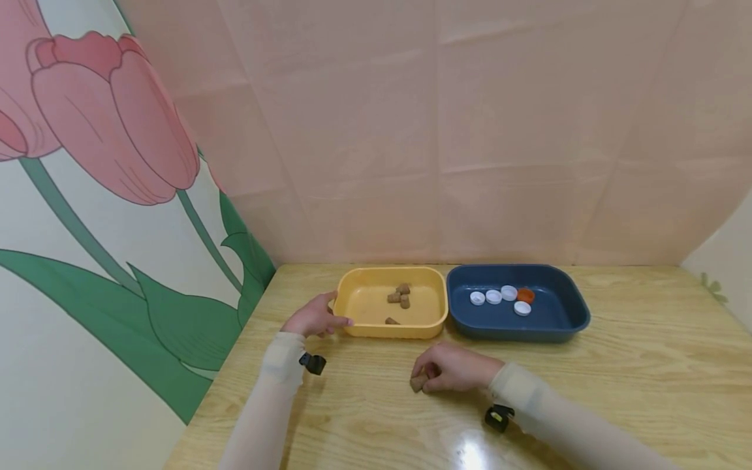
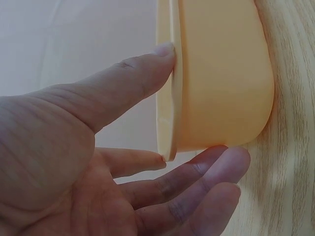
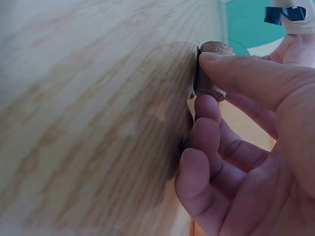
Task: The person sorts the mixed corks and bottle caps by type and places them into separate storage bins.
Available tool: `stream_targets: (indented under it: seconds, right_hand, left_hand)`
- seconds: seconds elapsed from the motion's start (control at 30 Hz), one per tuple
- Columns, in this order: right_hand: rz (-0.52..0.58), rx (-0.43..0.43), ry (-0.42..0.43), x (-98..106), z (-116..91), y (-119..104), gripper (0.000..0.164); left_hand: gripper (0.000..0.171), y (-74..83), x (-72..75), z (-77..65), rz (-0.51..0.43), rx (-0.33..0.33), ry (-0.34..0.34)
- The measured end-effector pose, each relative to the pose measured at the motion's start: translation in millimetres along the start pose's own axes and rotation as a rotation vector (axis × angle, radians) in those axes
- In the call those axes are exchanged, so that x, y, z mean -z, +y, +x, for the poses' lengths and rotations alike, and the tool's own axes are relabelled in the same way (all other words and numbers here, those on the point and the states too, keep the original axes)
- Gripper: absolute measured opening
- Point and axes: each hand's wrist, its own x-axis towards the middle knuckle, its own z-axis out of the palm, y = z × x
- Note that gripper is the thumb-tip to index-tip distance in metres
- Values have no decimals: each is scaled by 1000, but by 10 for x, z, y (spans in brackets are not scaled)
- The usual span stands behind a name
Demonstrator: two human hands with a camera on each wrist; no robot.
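My left hand point(image 1: 317, 318) is at the near left corner of a yellow tray point(image 1: 370, 331). In the left wrist view its straight thumb rests on the tray's rim point(image 2: 170, 93), and the other fingers are loosely spread by the corner. Below the trays, my right hand point(image 1: 455, 367) pinches a brown cork point(image 1: 418, 383) at the tabletop. The right wrist view has the thumb across that cork point(image 3: 214, 76), other fingertips close to the wood. Several corks point(image 1: 404, 301) lie inside the yellow tray, one of them partly hidden by its front rim.
Touching or nearly touching the yellow tray's right side is a dark blue tray point(image 1: 511, 334). It contains several white bottle caps point(image 1: 493, 297) and one orange cap point(image 1: 525, 296). Behind the wooden table point(image 1: 640, 365) stands a pinkish covered wall; a tulip-painted wall is at left.
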Motion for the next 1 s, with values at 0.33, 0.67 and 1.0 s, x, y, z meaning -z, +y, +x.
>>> stream_targets:
  seconds: [0.33,0.67,1.0]
  right_hand:
    - [10,-27,-11,-3,4,38,19]
    - [44,-35,6,120,-28,-20,20]
    - [6,-82,18,385,-67,-55,22]
  left_hand:
    - [94,7,5,10,1,-2,3]
    - [94,1,15,30,11,-4,0]
    - [95,-3,15,26,11,-6,-1]
